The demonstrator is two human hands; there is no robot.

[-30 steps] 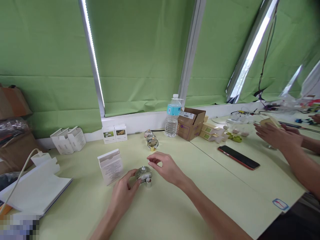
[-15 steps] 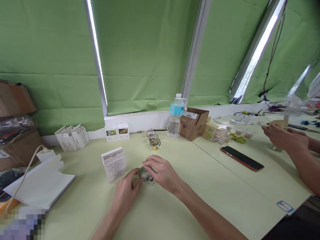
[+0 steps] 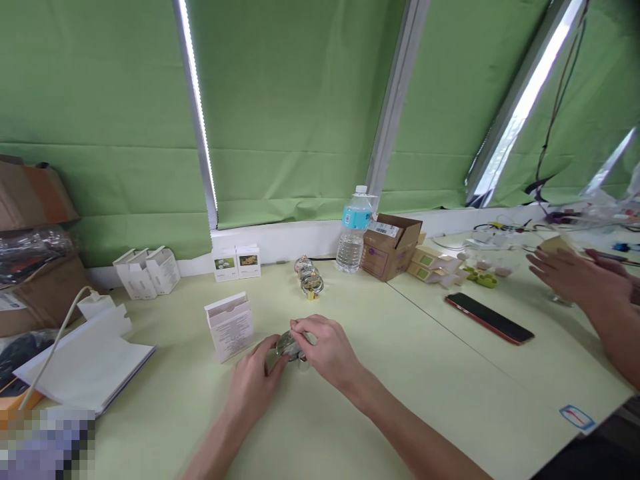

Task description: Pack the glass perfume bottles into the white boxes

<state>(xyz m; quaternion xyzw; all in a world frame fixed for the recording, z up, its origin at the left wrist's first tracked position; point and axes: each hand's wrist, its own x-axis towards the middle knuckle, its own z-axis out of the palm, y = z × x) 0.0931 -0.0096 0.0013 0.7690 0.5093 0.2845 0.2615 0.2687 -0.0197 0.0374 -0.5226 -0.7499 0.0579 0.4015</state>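
Observation:
A small round glass bottle point(image 3: 289, 344) with a silver cap lies on the pale green table point(image 3: 350, 413) between my hands. My left hand point(image 3: 253, 387) grips it from the left with thumb and fingers. My right hand point(image 3: 325, 350) closes over its top and right side, fingertips pinching it. A white carton point(image 3: 230, 327) stands open-topped just left of the bottle. Farther back, a few similar round bottles point(image 3: 309, 278) sit in a short row.
White cartons point(image 3: 145, 270) and two small printed boxes point(image 3: 237, 262) line the back wall. A water bottle point(image 3: 353, 231), a brown cardboard box point(image 3: 390, 245) and a phone point(image 3: 488, 318) lie to the right. Another person's hands point(image 3: 580, 277) work at far right. White folded sheets point(image 3: 85, 363) lie left.
My right hand came down from hovering above the bottle and now grips it. My left hand stays on the bottle. The view has shifted slightly.

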